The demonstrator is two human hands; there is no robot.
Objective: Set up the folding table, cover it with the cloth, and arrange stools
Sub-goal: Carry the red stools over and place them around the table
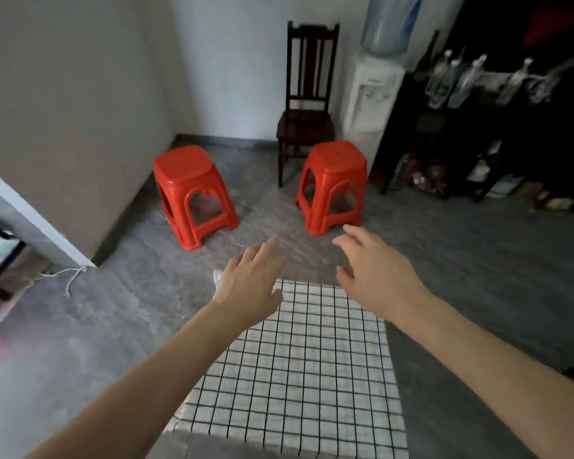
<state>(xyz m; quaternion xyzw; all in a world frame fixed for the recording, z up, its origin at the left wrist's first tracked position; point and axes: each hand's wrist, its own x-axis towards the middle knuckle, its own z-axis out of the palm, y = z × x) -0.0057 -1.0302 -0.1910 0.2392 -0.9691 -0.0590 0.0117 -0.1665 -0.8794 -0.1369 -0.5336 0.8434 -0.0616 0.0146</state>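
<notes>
A white cloth with a black grid (299, 376) lies spread over the small table below me; the table itself is hidden under it. Two red plastic stools stand on the floor beyond its far edge, one at the left (193, 193) and one at the right (333, 185). My left hand (251, 281) is stretched forward over the cloth's far left corner, fingers straight and empty. Above the far right corner, my right hand (375, 271) is also extended with spread fingers and holds nothing. Both hands are apart from the stools.
A dark wooden chair (307, 101) stands against the back wall, behind the right stool. Next to it is a white water dispenser (368, 97). A dark shelf with bottles (478, 104) fills the right side. A wall corner (80, 160) juts out at left, with a white cord (68, 276) on the grey floor.
</notes>
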